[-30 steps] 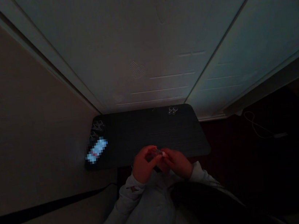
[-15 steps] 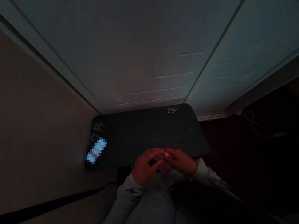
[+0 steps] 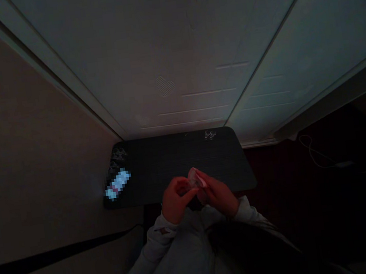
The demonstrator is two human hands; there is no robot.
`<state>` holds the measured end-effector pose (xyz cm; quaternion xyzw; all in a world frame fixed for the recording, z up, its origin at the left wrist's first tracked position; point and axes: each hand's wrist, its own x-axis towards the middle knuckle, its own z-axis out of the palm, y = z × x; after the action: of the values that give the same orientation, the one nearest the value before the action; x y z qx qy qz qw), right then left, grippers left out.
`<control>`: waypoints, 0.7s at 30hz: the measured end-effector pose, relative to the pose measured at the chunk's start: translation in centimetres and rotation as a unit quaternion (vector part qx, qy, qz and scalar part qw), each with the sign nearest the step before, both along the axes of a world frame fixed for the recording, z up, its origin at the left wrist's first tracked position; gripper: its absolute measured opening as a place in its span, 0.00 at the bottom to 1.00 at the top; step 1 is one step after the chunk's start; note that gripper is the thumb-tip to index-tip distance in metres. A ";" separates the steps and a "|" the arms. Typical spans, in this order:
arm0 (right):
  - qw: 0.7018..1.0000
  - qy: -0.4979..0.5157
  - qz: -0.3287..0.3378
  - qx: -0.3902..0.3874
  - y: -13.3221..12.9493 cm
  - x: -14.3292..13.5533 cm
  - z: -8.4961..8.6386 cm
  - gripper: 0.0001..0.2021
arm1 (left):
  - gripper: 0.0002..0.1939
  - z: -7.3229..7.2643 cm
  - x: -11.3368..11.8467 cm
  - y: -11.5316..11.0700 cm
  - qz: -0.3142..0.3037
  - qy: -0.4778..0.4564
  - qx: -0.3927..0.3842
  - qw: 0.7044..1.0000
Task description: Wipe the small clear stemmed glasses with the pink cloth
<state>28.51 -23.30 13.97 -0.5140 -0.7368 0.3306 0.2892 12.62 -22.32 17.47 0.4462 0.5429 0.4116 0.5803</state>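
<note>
In dim reddish light, my two hands meet over the near edge of a small dark table (image 3: 153,163). My right hand (image 3: 223,198) is closed on a thin, pale, crumpled piece (image 3: 194,178) that looks like tissue or cloth; which one I cannot tell. The thumb and fingers of my left hand (image 3: 175,201) curl into a ring, their tips meeting at the left side of the pale piece. Whatever small thing lies between those fingertips is too dark to make out.
A lit phone (image 3: 118,184), its screen blurred out, lies at the table's left end beside a tangle of shiny clear pieces (image 3: 118,154). More small shiny pieces (image 3: 210,134) sit at the back right. A panelled wall (image 3: 146,61) stands behind; a white cable (image 3: 317,159) runs at right.
My hands have drawn slightly apart and turned. The pale piece now stands up between them. A dark bit and a shiny bit seen earlier at my left fingers no longer show.
</note>
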 end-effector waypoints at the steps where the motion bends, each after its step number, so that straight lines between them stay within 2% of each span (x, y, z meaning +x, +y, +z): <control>1: 1.000 0.002 -0.010 -0.007 0.0 0.0 0.2 0.23 | 0.14 -0.1 0.0 0.1 0.009 -0.014 -0.010 1.000; 4: 0.998 0.010 -0.043 -0.041 0.0 0.0 0.6 0.24 | 0.13 -0.4 0.1 0.2 0.031 -0.046 -0.036 0.998; 6: 0.998 0.022 -0.043 -0.048 0.0 0.0 0.7 0.24 | 0.14 -0.5 0.0 0.2 0.033 -0.064 -0.044 0.996; 11: 0.995 0.055 -0.041 -0.076 0.2 0.1 0.6 0.20 | 0.14 -0.5 -0.1 -0.1 0.005 -0.073 -0.015 0.997; 17: 0.988 0.069 -0.066 -0.120 0.3 -0.1 0.9 0.19 | 0.14 -1.0 -0.1 -0.3 -0.023 0.011 0.075 0.997; 21: 0.990 0.084 -0.069 -0.090 0.3 -0.3 0.8 0.19 | 0.14 -0.8 -0.1 -0.2 -0.019 0.048 0.081 0.995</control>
<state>28.20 -22.97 14.78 -0.5578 -0.6398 0.4173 0.3247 12.51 -22.49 16.70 0.5211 0.5262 0.4213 0.5236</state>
